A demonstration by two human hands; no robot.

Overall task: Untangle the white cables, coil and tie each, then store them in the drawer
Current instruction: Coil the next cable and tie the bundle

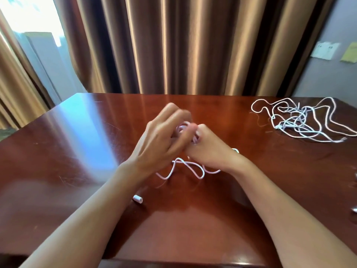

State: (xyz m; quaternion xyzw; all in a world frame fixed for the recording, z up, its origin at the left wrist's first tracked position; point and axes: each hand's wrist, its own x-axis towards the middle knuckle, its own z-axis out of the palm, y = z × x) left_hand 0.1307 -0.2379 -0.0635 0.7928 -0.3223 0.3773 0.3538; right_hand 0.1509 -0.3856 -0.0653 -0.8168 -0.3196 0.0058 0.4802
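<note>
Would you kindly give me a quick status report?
Both hands, left and right, grip one white cable, coiling over table. Tangled pile waits far right. Nothing blocking.

left hand (164, 132) motion-blurred; coil (183, 129) mostly hidden | right-edge object (354, 215) cut off

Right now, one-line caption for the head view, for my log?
Both hands, left hand and right hand, coil a white cable above the wooden table; a tangled cable pile waits far right.
</note>
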